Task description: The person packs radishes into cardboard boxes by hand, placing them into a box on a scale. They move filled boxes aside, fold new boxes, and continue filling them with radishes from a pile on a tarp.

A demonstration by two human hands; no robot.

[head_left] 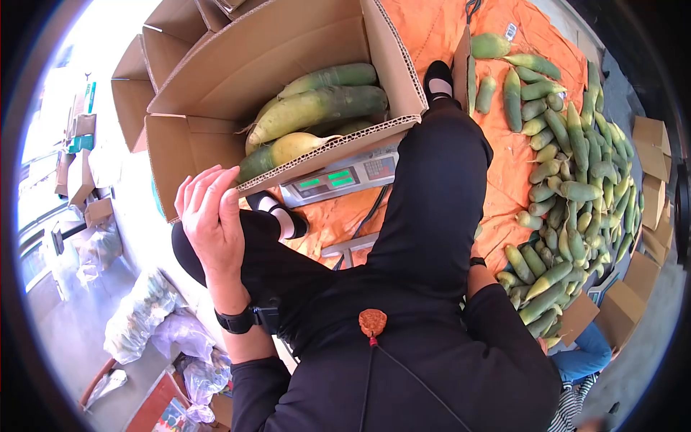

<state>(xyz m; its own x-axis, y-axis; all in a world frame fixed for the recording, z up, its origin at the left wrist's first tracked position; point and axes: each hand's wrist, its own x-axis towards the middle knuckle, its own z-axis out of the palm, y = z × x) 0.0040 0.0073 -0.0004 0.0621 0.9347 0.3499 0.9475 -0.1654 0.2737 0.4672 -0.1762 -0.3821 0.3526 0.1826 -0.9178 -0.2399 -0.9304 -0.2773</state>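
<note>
My left hand [210, 223] is at the near left corner of an open cardboard box [273, 43]. Its fingers are stretched out over the box's edge, and I see nothing held in it. Several large green-and-white radishes [317, 111] lie inside the box. Under the box is a digital scale [342, 178] with lit green displays. My right hand is hidden beside my right thigh; only the wrist with a dark band and part of the forearm show, so what it touches cannot be seen.
A big heap of green radishes [576, 187] lies on an orange sheet [497, 234] to my right. More open boxes [173, 39] stand behind the front box. Plastic bags [144, 317] lie at left. Another person's blue-clad arm [584, 353] is at lower right, near cartons [622, 306].
</note>
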